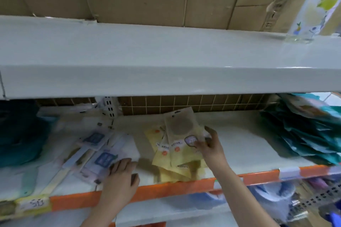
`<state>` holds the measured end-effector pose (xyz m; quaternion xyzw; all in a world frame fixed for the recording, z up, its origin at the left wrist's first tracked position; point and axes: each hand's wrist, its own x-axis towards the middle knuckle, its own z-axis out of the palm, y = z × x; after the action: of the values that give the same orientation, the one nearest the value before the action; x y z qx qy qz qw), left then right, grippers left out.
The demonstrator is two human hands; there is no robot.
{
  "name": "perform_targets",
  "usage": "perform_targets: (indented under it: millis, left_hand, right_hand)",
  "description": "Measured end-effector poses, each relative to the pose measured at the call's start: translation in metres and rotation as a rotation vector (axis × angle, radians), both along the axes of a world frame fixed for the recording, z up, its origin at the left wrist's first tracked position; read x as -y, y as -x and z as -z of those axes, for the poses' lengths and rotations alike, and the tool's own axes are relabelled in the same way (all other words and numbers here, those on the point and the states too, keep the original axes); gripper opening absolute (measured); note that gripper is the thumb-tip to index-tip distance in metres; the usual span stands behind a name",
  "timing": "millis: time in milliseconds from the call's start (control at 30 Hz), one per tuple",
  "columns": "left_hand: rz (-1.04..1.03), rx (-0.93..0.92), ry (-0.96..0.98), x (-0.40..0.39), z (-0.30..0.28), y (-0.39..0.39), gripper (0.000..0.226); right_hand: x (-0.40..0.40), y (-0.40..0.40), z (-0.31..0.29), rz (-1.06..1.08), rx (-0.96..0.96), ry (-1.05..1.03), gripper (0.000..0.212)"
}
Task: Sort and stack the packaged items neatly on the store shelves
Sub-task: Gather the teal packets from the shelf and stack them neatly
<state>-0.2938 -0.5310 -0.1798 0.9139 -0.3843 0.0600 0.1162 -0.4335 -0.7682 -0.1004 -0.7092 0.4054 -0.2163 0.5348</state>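
Blurrily, right hand fingers pinching yellow packets, left hand fingers relaxed on blue-label packets

Yellow packets with orange flower marks; shelf edge strip orange; pale packets bear blue squares; teal packs.

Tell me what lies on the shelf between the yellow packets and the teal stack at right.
Head view: only bare white shelf lies between the yellow packets and the teal stack.

packets mid-shelf, seemingly overlapping
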Motion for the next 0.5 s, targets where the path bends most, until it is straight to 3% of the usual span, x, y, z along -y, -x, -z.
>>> perform_targets:
  millis: [100,167,267,500]
  left_hand:
    - [-0.050,-0.018,-0.035,0.000,0.003,0.004,0.046]
    - [-0.064,-0.016,-0.034,-0.001,0.002,0.007,0.045]
    - [-0.092,-0.080,-0.025,-0.001,-0.004,0.012,0.043]
    - [-0.060,-0.107,0.018,-0.006,-0.014,0.013,0.045]
  right_hand:
    - [0.015,-0.007,0.015,-0.173,-0.395,0.466,0.040]
    - [0.016,-0.008,0.022,-0.297,-0.544,0.599,0.034]
    - [0.010,-0.009,0.022,-0.360,-0.586,0.639,0.046]
    - [-0.007,-0.024,0.017,-0.355,-0.621,0.829,0.051]
